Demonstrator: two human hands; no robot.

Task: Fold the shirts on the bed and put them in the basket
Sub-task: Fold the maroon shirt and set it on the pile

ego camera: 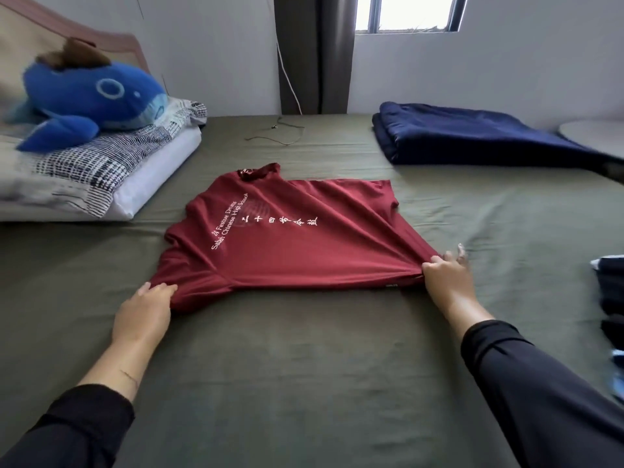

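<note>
Between the two hands lies the bed (304,366), its olive sheet stretching out ahead of them and taking up most of the view. Just beyond the fingertips, spread flat on that sheet, is the red shirt (287,238), white lettering up, collar on the far side from the hands, near edge pulled taut between them. Ahead of the left hand, well apart, a blue plush whale (91,99) sits on a patterned pillow (101,170); ahead of the right, a folded navy blanket (472,136). Out past the right wrist, a dark stack of clothes (611,298) pokes in at the frame edge. No basket in sight.

Now the hands. Left hand (143,312) pinches the shirt's near-left corner, fingers curled into the cloth. Right hand (445,278) grips the near-right corner, thumb and inner fingers bunching fabric, outer fingers splayed past it.

Judging by those creases fanning from each grip, this is thin, light, soft knit: it will drape, sag in the middle and slide easily over the sheet. Corners and seams look like the best holds, kept under light tension so the fold stays square.
</note>
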